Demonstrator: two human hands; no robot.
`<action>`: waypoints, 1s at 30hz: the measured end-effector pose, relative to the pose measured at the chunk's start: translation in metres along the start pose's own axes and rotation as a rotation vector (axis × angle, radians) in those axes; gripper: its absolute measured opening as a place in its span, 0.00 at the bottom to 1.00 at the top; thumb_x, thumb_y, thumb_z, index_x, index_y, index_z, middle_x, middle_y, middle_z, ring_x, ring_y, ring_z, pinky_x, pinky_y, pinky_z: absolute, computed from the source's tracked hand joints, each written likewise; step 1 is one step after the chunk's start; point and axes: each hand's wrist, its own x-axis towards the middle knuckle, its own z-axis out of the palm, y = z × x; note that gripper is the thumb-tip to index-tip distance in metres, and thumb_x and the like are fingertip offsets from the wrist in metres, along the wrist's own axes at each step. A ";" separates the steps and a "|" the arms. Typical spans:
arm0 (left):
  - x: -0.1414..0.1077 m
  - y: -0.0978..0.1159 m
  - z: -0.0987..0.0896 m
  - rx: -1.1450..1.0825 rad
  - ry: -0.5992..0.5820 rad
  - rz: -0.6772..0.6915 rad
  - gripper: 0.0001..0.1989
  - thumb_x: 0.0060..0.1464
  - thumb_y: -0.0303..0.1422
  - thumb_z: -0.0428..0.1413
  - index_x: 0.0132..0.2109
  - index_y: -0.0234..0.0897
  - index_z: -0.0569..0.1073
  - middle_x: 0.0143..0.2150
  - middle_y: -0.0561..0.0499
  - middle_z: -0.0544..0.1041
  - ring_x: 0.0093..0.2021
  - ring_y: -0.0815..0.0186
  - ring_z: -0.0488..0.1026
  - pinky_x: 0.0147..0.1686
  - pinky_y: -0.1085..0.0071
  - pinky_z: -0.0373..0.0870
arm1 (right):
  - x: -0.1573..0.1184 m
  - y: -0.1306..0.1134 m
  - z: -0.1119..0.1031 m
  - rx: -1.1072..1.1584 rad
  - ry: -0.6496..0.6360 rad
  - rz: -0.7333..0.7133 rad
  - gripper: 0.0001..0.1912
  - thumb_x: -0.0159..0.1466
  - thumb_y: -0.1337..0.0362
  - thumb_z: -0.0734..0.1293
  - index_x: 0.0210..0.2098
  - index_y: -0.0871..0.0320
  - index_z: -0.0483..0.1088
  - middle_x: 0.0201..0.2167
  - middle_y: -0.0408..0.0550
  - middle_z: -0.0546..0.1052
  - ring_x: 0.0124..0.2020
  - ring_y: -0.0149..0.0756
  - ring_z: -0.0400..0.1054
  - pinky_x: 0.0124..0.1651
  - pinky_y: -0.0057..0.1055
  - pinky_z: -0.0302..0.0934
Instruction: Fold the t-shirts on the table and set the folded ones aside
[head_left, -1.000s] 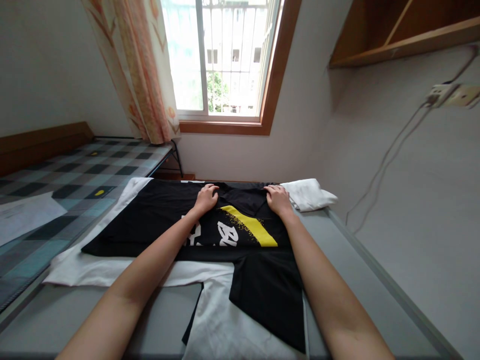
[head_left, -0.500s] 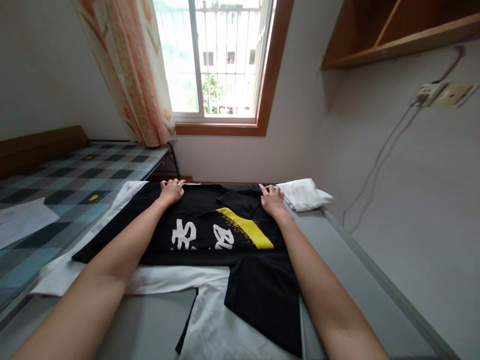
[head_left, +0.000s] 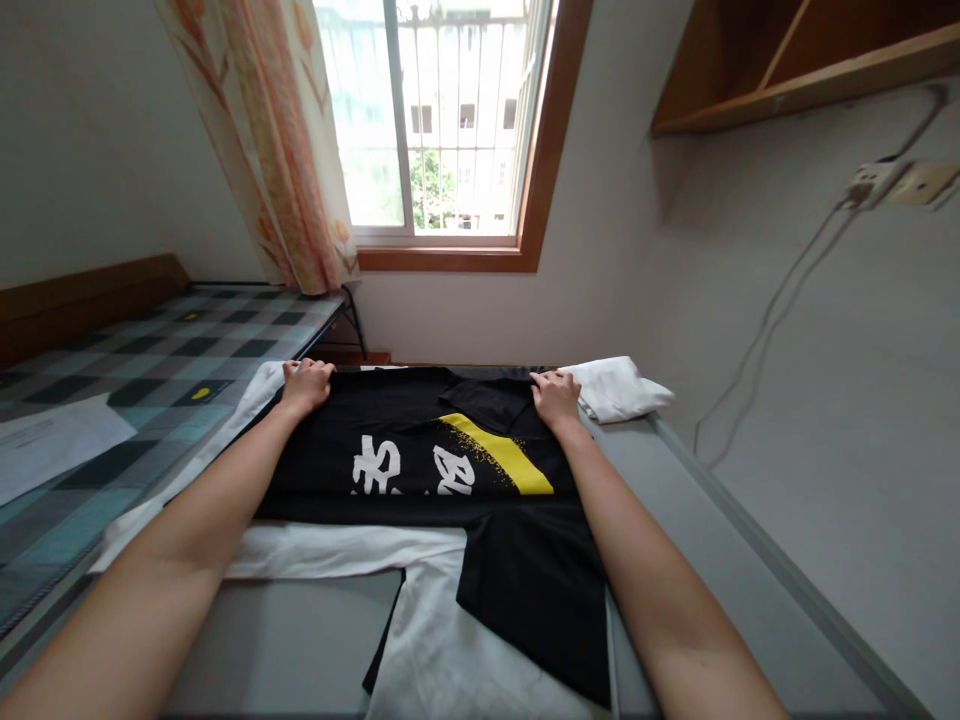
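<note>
A black T-shirt (head_left: pixel 405 405) with white lettering and a yellow stripe lies on a grey surface, partly folded over. Under it is a white garment (head_left: pixel 322 552), whose lower part spreads toward me. At the far left of the T-shirt, my left hand (head_left: pixel 307 386) has its fingers curled over the far edge. My right hand (head_left: pixel 556 398) grips that same far edge on the right side, fingers closed on the black cloth. One black sleeve (head_left: pixel 536 590) points toward me. My fingertips are partly hidden behind the cloth.
Folded white cloth (head_left: pixel 619 388) lies just beyond my right hand. On the left stands a bed with a checked mattress (head_left: pixel 247 320) and a paper sheet (head_left: pixel 60 445). A plugged-in cable (head_left: pixel 772 310) hangs along the right wall. The window (head_left: pixel 450 130) is ahead.
My left hand has shifted left along the T-shirt's far edge. The right hand stays near the same spot on the cloth. The whole view has moved slightly.
</note>
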 end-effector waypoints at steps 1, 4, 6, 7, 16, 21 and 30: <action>-0.001 -0.003 -0.001 0.012 0.015 -0.003 0.18 0.56 0.28 0.46 0.50 0.39 0.74 0.52 0.40 0.77 0.55 0.49 0.65 0.55 0.48 0.52 | 0.000 0.000 0.000 -0.004 0.003 0.005 0.21 0.69 0.60 0.56 0.56 0.52 0.73 0.52 0.55 0.75 0.55 0.54 0.56 0.56 0.49 0.51; -0.003 -0.011 -0.004 0.043 0.036 -0.004 0.17 0.57 0.31 0.47 0.49 0.40 0.75 0.52 0.40 0.76 0.56 0.49 0.65 0.55 0.50 0.53 | 0.001 -0.002 0.000 -0.007 -0.009 0.012 0.24 0.69 0.54 0.55 0.57 0.53 0.72 0.51 0.57 0.75 0.54 0.56 0.56 0.56 0.51 0.52; -0.004 -0.016 -0.007 0.047 0.037 0.003 0.16 0.57 0.32 0.47 0.47 0.41 0.75 0.53 0.41 0.76 0.57 0.50 0.65 0.55 0.50 0.52 | 0.001 -0.003 -0.001 0.002 -0.029 0.016 0.24 0.70 0.53 0.53 0.55 0.51 0.74 0.50 0.57 0.75 0.53 0.56 0.57 0.55 0.53 0.52; -0.004 -0.018 -0.008 0.042 0.039 0.008 0.15 0.57 0.32 0.47 0.47 0.41 0.75 0.53 0.41 0.76 0.57 0.51 0.65 0.55 0.50 0.52 | 0.001 -0.003 -0.001 0.005 -0.036 0.020 0.24 0.70 0.54 0.53 0.54 0.50 0.75 0.50 0.57 0.75 0.53 0.56 0.57 0.55 0.53 0.52; -0.013 -0.032 -0.018 -0.010 0.049 0.019 0.15 0.57 0.33 0.47 0.46 0.40 0.76 0.49 0.41 0.79 0.55 0.50 0.69 0.55 0.48 0.48 | 0.003 0.000 -0.001 -0.001 -0.090 -0.039 0.17 0.68 0.53 0.60 0.44 0.47 0.79 0.50 0.52 0.74 0.53 0.53 0.57 0.54 0.51 0.52; -0.023 -0.030 -0.034 -0.018 0.105 0.035 0.14 0.58 0.32 0.48 0.45 0.36 0.75 0.46 0.41 0.80 0.54 0.52 0.70 0.57 0.49 0.47 | 0.003 -0.002 -0.002 0.001 -0.052 -0.031 0.13 0.65 0.61 0.62 0.41 0.51 0.78 0.48 0.52 0.77 0.52 0.52 0.58 0.55 0.50 0.50; -0.072 -0.064 -0.060 0.047 0.160 0.119 0.11 0.58 0.35 0.48 0.41 0.40 0.74 0.43 0.44 0.80 0.47 0.52 0.74 0.58 0.54 0.55 | 0.017 0.003 -0.041 0.008 -0.113 -0.059 0.09 0.60 0.66 0.64 0.37 0.53 0.74 0.41 0.48 0.80 0.47 0.46 0.66 0.50 0.44 0.50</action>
